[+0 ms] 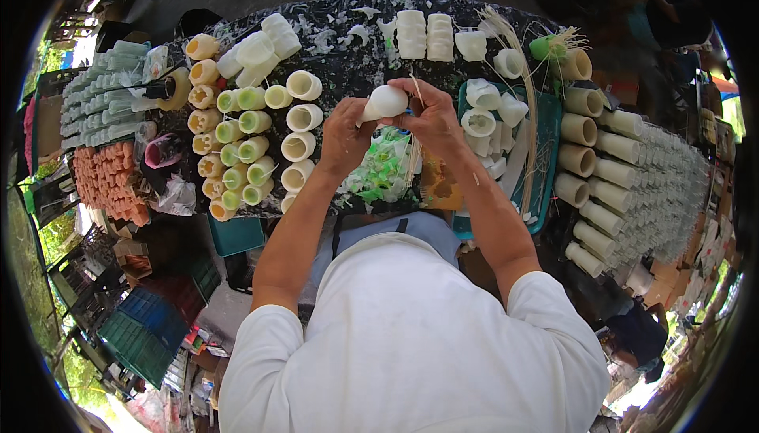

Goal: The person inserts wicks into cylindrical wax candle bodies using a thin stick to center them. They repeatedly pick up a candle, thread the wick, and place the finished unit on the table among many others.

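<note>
Both my hands are raised over the middle of the table around a smooth white rounded wax piece, bulbous at one end and narrower toward the left. My left hand is closed on its narrower end. Against its right side are the closed fingers of my right hand, with a thin pale strand like a wick standing up between them. The fingertips under the piece are partly hidden. Below my hands lies a heap of green and white wax scraps.
Left stand rows of hollow cream cups, green cups and orange-tinted cups. Right, a teal tray holds white wax pieces beside long pale strands. Farther right are tan cylinders and many clear cups.
</note>
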`<state>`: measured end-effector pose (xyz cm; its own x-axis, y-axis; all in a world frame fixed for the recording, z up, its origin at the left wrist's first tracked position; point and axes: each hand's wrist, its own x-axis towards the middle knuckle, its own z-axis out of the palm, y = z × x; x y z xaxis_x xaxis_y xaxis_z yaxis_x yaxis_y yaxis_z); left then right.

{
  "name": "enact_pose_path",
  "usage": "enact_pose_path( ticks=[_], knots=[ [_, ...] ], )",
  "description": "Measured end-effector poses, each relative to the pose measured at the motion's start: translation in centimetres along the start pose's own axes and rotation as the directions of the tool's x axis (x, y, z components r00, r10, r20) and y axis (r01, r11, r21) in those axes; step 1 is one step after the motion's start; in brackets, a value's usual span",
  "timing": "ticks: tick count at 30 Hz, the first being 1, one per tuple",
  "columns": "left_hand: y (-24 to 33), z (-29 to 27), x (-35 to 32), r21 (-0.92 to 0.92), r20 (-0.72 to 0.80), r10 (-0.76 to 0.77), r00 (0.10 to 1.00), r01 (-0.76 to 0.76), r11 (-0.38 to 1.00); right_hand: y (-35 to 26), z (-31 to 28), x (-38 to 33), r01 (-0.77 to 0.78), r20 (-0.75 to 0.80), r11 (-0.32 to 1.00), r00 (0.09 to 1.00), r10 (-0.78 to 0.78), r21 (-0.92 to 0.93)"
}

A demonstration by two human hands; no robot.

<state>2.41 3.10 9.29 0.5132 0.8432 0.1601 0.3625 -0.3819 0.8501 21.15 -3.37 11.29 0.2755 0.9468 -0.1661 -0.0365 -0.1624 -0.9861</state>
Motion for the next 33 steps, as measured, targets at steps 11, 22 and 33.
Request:
enact_pose_path(
  ticks=[11,22,33],
  knots=[
    [-0.6,-2.1,-4.9,-0.171,0.071,-0.202,0.977,0.211,0.962,0.2,2.6,-1.8,-0.189,0.318,0.959,0.915,0.250,-0.212],
    [3.1,-2.5,-8.3,-0.370,0.010,-0.338,0.941,0.317,0.873,-0.8,4.1,-4.7,-0.274,-0.026,0.961,0.961,0.275,0.035],
    [4.5,-4.8,-9.9,-0.052,-0.163,0.049,0.985,-0.058,0.997,-10.3,1.4,-10.1,0.265,0.330,0.776,0.941,-0.078,-0.572]
  ],
)
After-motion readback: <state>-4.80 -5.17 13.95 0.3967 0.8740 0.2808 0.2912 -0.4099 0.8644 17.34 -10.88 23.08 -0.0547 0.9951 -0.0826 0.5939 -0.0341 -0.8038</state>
